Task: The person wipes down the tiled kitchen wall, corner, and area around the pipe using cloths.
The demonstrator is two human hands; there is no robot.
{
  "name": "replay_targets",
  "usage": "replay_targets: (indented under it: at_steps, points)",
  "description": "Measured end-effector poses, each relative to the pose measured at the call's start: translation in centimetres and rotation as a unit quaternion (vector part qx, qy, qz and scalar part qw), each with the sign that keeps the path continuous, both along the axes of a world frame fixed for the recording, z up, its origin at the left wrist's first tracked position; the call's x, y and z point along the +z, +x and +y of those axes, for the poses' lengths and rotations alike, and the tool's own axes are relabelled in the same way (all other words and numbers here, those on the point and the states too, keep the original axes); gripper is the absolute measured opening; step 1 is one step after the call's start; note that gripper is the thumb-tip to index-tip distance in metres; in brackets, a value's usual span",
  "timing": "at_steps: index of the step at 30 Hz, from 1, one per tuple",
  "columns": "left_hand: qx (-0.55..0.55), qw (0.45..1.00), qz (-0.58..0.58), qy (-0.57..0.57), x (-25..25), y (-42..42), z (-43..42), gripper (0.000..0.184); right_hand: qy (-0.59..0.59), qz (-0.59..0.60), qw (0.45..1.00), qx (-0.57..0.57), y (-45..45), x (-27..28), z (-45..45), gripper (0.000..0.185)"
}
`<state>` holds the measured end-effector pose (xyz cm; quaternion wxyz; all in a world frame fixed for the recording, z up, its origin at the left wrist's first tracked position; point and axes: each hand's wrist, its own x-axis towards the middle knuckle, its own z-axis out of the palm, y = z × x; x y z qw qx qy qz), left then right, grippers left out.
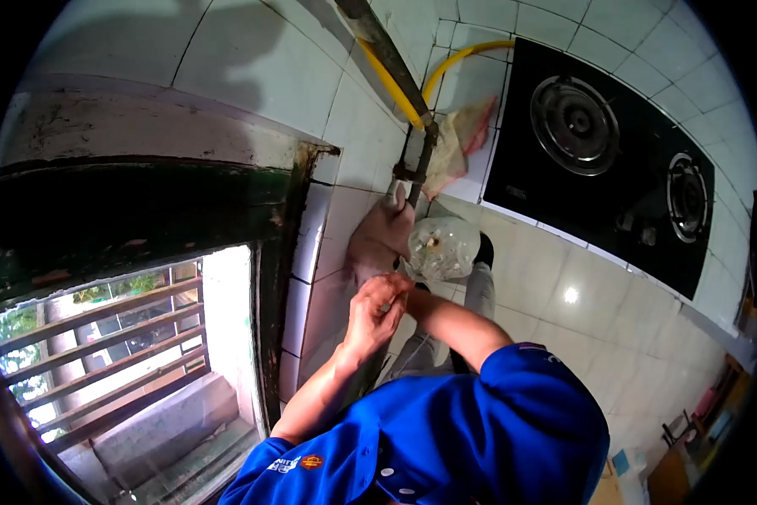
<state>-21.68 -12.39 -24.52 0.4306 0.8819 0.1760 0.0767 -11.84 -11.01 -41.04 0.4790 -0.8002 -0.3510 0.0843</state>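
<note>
Both hands meet at the centre, close under the lower end of a brownish cloth (pixel 382 236) that hangs by a pipe. My left hand (pixel 364 324) has its fingers curled and overlaps my right hand (pixel 388 290), whose fingers are bent too. What they hold, if anything, is hidden between them, and whether they touch the cloth I cannot tell. Just beyond my right wrist is a clear plastic bag (pixel 442 248) with small scraps in it.
A black two-burner gas stove (pixel 597 202) sits on a tiled counter at upper right. A yellow hose (pixel 467 55) runs to it past a dark pipe (pixel 387 46). A stained rag (pixel 458 147) lies beside the pipe. At left is a barred window (pixel 109 328).
</note>
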Motion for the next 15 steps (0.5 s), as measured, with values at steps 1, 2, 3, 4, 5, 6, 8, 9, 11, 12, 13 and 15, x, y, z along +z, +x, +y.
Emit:
replay_targets:
  at_steps: [1, 2, 3, 4, 5, 6, 8, 9, 11, 12, 13, 15]
  points:
    - [0.005, 1.0, -0.002, -0.005, 0.1, -0.1, 0.0, 0.023, -0.001, -0.004, 1.0, -0.003, 1.3, -0.3, 0.9, 0.04]
    - [0.009, 1.0, -0.003, -0.012, 0.1, -0.3, 0.0, 0.023, -0.003, -0.011, 1.0, -0.012, 3.5, -0.4, 2.1, 0.04]
    - [0.011, 1.0, 0.001, -0.01, 0.2, -0.3, 0.0, 0.023, -0.005, -0.009, 1.0, -0.019, 5.1, -0.9, 3.3, 0.04]
    - [0.021, 1.0, -0.001, -0.014, 0.2, -0.1, 0.0, 0.024, -0.008, -0.007, 1.0, -0.028, 6.9, -1.4, 4.6, 0.04]
    - [0.032, 0.999, -0.002, -0.019, 0.1, -0.2, 0.0, 0.024, -0.013, -0.002, 0.999, -0.038, 8.5, -1.7, 5.5, 0.04]
    - [0.035, 0.999, 0.003, -0.02, -0.1, -0.4, -0.3, 0.024, -0.017, 0.003, 0.999, -0.045, 9.4, -2.0, 6.0, 0.04]
    - [0.036, 0.999, -0.008, -0.014, -0.4, -0.7, -0.4, 0.025, -0.02, 0.008, 0.998, -0.053, 8.8, -2.3, 5.7, 0.04]
    - [0.04, 0.999, -0.008, -0.016, -0.4, -1.0, -0.5, 0.025, -0.021, 0.011, 0.998, -0.052, 7.4, -2.3, 5.0, 0.04]
    - [0.032, 0.999, -0.01, -0.026, -0.8, -1.5, -0.6, 0.025, -0.017, 0.016, 0.999, -0.04, 3.3, -2.0, 2.8, 0.04]
    - [0.031, 0.999, -0.013, -0.029, -0.9, -1.9, -0.6, 0.025, -0.018, 0.019, 0.999, -0.032, 0.7, -1.7, 1.3, 0.04]
    - [0.019, 1.0, -0.009, -0.018, -0.9, -2.2, -0.6, 0.026, -0.014, 0.025, 0.999, -0.02, -1.7, -1.3, 0.0, 0.04]
    - [0.006, 1.0, -0.007, -0.008, -0.6, -2.7, -0.4, 0.027, -0.008, 0.034, 0.999, 0.01, -5.8, -0.4, -2.2, 0.041]
